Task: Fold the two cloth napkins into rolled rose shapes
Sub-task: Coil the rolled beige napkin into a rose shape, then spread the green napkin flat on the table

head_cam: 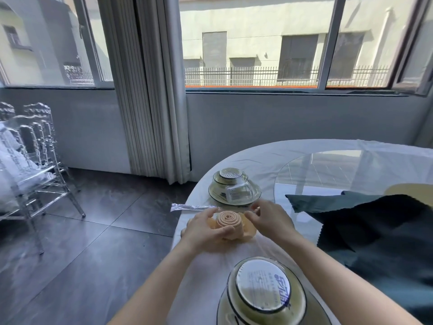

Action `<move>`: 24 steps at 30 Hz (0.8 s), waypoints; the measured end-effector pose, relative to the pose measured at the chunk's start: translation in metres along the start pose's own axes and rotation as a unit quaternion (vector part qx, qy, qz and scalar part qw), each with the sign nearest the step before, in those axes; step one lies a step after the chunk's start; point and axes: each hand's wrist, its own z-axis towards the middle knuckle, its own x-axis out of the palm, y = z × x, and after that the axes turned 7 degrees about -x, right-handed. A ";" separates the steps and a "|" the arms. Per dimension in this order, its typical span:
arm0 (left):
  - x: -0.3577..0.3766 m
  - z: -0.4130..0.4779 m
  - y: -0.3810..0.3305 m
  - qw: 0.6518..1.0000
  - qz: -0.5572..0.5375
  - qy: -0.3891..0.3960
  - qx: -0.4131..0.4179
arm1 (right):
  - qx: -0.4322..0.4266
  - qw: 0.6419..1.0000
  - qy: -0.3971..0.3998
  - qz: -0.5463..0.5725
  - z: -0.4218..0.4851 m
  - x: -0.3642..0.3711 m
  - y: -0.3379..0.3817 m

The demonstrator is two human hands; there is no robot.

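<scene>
- Left hand (206, 228) grips the roll (226, 219), thumb across its near side, fingers curled round behind.
- Right hand (269, 222) is palm down, fingers bent, tips at the roll's right; a pinch is unclear.
- Both bare forearms reach forward, converging.

One rolled napkin (226, 219), two wrapped dish sets (234, 191) (262, 285)

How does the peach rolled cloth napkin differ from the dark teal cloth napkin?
The peach rolled cloth napkin is wound into an upright spiral; the dark teal cloth napkin lies spread, unrolled. The left hand grips the peach one; the teal one is untouched. Both sit on the white-clothed table.
</scene>
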 end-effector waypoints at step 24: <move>-0.039 -0.038 0.012 0.999 0.041 -0.012 -0.033 | -0.055 0.998 -0.001 -0.009 -0.022 -0.012 -0.016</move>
